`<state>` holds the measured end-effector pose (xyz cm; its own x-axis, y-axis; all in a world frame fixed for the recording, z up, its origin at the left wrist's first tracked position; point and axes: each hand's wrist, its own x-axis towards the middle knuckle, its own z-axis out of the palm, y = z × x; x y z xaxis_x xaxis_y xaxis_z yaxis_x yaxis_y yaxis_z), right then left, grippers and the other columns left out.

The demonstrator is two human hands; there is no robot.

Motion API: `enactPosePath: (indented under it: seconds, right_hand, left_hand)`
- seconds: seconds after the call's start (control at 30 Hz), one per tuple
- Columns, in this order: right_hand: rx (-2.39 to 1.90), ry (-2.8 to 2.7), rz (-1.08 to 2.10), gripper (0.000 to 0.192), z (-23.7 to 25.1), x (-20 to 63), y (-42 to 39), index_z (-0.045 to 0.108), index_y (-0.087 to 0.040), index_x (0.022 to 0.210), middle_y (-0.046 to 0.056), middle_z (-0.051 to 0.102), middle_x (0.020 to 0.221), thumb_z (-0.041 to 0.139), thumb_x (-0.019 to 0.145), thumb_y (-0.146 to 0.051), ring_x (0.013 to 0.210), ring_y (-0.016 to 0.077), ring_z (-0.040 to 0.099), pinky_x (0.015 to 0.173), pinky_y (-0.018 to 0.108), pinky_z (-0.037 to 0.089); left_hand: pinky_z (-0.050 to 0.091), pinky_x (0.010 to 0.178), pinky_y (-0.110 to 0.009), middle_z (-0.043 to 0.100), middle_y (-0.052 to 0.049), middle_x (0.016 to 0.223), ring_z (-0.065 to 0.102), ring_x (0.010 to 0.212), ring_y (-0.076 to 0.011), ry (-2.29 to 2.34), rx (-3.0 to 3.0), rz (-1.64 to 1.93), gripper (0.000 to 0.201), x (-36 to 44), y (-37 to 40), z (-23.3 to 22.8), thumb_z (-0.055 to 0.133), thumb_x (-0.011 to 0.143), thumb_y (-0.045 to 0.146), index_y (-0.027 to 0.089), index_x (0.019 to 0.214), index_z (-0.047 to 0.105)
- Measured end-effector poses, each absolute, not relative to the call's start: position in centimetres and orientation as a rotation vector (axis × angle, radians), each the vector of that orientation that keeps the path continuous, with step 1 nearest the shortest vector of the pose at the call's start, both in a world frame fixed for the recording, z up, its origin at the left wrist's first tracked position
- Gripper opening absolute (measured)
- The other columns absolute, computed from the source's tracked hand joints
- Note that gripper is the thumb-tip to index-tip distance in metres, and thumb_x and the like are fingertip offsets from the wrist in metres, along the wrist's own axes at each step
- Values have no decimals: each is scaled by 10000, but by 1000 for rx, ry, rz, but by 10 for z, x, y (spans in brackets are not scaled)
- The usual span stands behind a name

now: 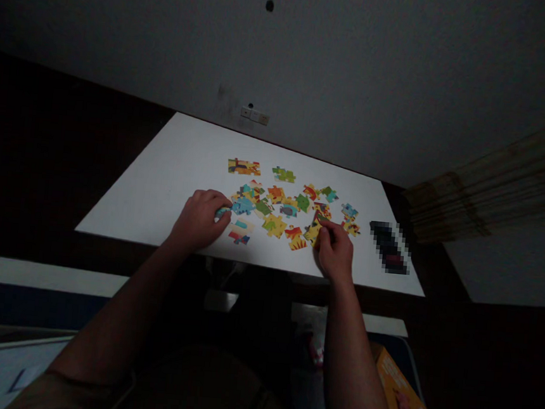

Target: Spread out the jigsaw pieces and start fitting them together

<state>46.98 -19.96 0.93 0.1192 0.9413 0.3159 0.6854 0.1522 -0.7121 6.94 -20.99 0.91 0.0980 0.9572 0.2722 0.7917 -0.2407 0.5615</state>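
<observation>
Nearest me, below the table's near edge, an orange cardboard box (403,400) leans at my right knee. On the white rectangular table (160,175), close to the near edge, my left hand (199,220) curls with its fingers together, pinching a small blue cardboard puzzle piece (223,212). My right hand (335,251) has its fingertips clamped on a yellow-and-red puzzle piece (315,228). I judge the step to be sorting and matching; next I need to turn a held piece until its tabs line up. Beyond lie scattered colourful puzzle pieces (281,208), then a joined strip of pieces (244,166) toward the far edge.
</observation>
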Motion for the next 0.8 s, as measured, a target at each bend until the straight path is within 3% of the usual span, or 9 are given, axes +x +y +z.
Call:
enactPosePath:
  seconds: [0.8]
  right_hand:
    - [-1565, -1651, 400, 318, 10, 470, -201, 869, -306, 1131, 160, 886, 1219, 703, 1070, -570, 1171, 423, 835, 1135, 654, 680]
  left_hand:
    - [587, 1225, -689, 881, -135, 1346, 746, 1280, -413, 1746, 2087, 885, 349, 69, -210, 10, 624, 1038, 447, 294, 1195, 896]
